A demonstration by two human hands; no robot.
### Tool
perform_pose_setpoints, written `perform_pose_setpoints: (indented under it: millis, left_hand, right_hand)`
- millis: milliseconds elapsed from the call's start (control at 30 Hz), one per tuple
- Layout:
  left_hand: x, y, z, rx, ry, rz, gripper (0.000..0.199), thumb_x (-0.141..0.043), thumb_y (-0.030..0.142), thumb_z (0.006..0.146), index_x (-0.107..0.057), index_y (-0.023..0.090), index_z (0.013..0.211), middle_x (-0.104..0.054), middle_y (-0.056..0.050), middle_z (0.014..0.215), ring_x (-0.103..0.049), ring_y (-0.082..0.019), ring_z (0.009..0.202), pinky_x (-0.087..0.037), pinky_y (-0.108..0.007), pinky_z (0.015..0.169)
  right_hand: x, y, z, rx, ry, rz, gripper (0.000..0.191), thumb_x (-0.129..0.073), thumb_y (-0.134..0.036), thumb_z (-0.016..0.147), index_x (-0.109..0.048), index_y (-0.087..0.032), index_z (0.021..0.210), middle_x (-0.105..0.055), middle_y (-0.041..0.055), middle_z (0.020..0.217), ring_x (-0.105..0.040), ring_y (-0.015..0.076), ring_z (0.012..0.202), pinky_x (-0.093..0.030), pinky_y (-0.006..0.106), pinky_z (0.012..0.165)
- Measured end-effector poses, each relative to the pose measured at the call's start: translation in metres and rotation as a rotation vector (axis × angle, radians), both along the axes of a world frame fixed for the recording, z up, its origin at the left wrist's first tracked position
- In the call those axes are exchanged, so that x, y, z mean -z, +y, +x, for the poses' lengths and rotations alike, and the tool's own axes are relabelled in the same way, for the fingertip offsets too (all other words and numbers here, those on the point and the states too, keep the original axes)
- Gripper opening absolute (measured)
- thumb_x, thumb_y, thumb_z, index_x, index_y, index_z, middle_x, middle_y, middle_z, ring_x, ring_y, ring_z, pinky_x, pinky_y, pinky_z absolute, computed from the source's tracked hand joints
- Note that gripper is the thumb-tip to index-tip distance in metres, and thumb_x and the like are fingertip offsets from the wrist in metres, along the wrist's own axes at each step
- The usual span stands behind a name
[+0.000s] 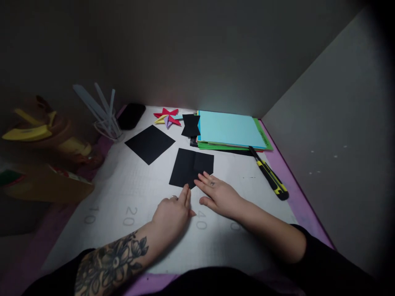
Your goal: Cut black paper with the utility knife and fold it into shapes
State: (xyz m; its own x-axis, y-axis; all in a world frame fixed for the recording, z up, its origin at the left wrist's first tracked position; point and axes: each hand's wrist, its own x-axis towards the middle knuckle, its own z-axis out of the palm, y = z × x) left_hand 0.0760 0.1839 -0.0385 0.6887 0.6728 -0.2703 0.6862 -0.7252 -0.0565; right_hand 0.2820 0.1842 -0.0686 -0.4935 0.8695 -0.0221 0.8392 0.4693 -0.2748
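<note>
Plain grey walls [191, 53] rise behind and to the right of a purple bench [304, 209], the light dim towards the edges. One white mat [108, 185] printed with grey numbers covers most of its top.

Three black paper pieces lie separately: one creased, partly folded sheet [182, 168] near the middle, one flat square sheet [150, 144] turned as a diamond to its left, and one small notched piece [191, 124] behind. That last piece sits against one stack of coloured paper [226, 128], pale blue uppermost. One black-and-yellow utility knife [271, 176] touches the stack's front corner. Red, yellow and lilac folded paper shapes [168, 117] cluster behind; their overlap hides the count. Further left are one black phone-like slab [132, 116] and one clear cup [106, 129] holding several whitish strips.

Both hands touch the creased sheet. The right hand [222, 196] lies unclenched, fingers extended on its lower right; the left hand [171, 211] sets two straight fingertips at its lower edge, whether pinching I cannot tell.
</note>
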Motion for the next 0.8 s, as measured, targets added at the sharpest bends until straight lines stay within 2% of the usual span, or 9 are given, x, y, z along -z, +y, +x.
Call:
perform_pose_setpoints:
  millis: [100, 300, 433, 567, 667, 800]
  left_hand:
    - [0.003, -0.006, -0.002, -0.018, -0.004, 0.004, 0.055, -0.048, 0.033, 0.093, -0.042, 0.006, 0.141, -0.036, -0.022, 0.145, -0.069, -0.024, 0.075, -0.056, -0.035, 0.058]
    - [0.004, -0.008, -0.001, -0.044, -0.032, -0.004, 0.052, -0.047, 0.030, 0.094, -0.044, 0.004, 0.138, -0.038, -0.028, 0.142, -0.069, -0.023, 0.068, -0.054, -0.035, 0.053]
    - [-0.001, -0.005, 0.000, -0.060, -0.067, 0.000, 0.044, -0.049, 0.030, 0.092, -0.052, 0.010, 0.131, -0.043, -0.023, 0.142, -0.069, -0.024, 0.074, -0.055, -0.036, 0.058]
    - [-0.002, -0.002, 0.003, -0.077, -0.127, 0.054, 0.055, -0.051, 0.033, 0.091, -0.041, 0.013, 0.141, -0.038, -0.015, 0.148, -0.067, -0.027, 0.088, -0.056, -0.037, 0.061]
    - [0.000, -0.001, 0.003, -0.039, -0.164, 0.003, 0.059, -0.051, 0.035, 0.091, -0.036, 0.015, 0.144, -0.040, -0.011, 0.148, -0.066, -0.026, 0.089, -0.057, -0.037, 0.063]
    - [0.002, 0.001, 0.002, -0.077, -0.145, -0.031, 0.061, -0.052, 0.036, 0.090, -0.035, 0.012, 0.144, -0.046, -0.015, 0.143, -0.069, -0.024, 0.083, -0.057, -0.036, 0.065]
  right_hand:
    - [-0.005, -0.002, -0.001, -0.028, -0.054, -0.045, 0.061, -0.059, -0.043, 0.087, -0.046, -0.015, 0.140, -0.037, 0.0197, 0.146, -0.027, 0.0359, 0.139, -0.032, 0.053, 0.110]
    - [-0.011, -0.002, -0.005, -0.033, -0.080, -0.151, 0.065, -0.063, -0.048, 0.084, -0.044, -0.024, 0.141, -0.025, 0.0164, 0.153, -0.019, 0.0406, 0.140, -0.029, 0.056, 0.110]
    - [-0.013, -0.004, -0.006, -0.047, -0.062, -0.222, 0.069, -0.063, -0.052, 0.081, -0.042, -0.028, 0.142, -0.013, 0.0144, 0.157, -0.008, 0.0424, 0.142, -0.023, 0.059, 0.111]
    - [-0.012, -0.006, -0.003, -0.052, -0.013, -0.239, 0.075, -0.059, -0.065, 0.078, -0.045, -0.026, 0.140, -0.003, 0.0150, 0.158, 0.002, 0.0434, 0.141, -0.016, 0.061, 0.111]
    - [-0.010, -0.006, 0.003, -0.088, 0.032, -0.234, 0.075, -0.054, -0.068, 0.078, -0.049, -0.022, 0.138, -0.005, 0.0172, 0.157, 0.005, 0.0421, 0.141, -0.014, 0.060, 0.112]
    - [-0.007, -0.004, 0.010, -0.086, 0.091, -0.234, 0.073, -0.052, -0.061, 0.085, -0.038, -0.021, 0.145, -0.021, 0.0184, 0.154, -0.003, 0.0365, 0.144, -0.018, 0.058, 0.112]
